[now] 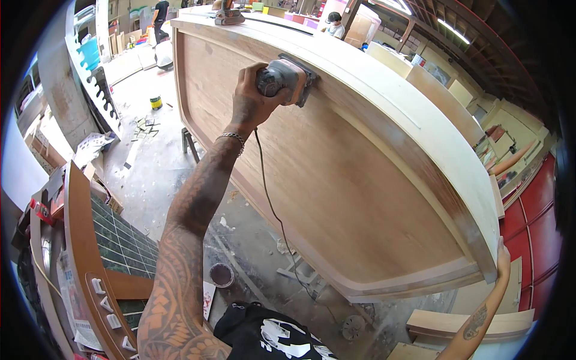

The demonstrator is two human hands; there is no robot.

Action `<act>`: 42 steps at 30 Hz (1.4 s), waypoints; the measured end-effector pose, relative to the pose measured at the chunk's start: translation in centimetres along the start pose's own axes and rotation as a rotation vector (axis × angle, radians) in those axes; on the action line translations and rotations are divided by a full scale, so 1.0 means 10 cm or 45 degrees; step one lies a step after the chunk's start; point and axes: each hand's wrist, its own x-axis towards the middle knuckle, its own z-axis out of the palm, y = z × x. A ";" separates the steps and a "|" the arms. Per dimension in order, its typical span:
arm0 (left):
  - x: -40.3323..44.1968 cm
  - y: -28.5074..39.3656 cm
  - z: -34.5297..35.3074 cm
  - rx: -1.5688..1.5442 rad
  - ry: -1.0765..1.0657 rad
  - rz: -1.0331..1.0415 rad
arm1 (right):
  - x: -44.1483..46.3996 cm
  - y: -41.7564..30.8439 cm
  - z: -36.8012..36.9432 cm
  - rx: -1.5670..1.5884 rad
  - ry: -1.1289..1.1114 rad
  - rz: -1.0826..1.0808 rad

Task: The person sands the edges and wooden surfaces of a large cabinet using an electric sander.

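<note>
My left hand (255, 99) is wrapped around the body of a corded electric sander (288, 81). The sander's flat pad rests against the upper border of a large wooden panel (336, 180), which has a raised frame and a pale top edge. A dark cord (267, 186) hangs from the tool toward the floor. Far to the right, my right hand (503, 261) grips the panel's lower right corner, its fingers partly hidden at the edge.
Another power tool (229, 15) sits on top of the panel. Curved wooden pieces (471, 324) lie at lower right. A dark round container (221, 275) and a yellow tin (156, 103) stand on the dusty floor. A brown curved frame (90, 240) leans at left. Two people are in the background.
</note>
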 end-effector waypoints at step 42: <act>0.17 -0.24 -0.13 0.104 -0.110 0.299 | 0.03 0.03 -0.04 -0.032 -0.016 0.028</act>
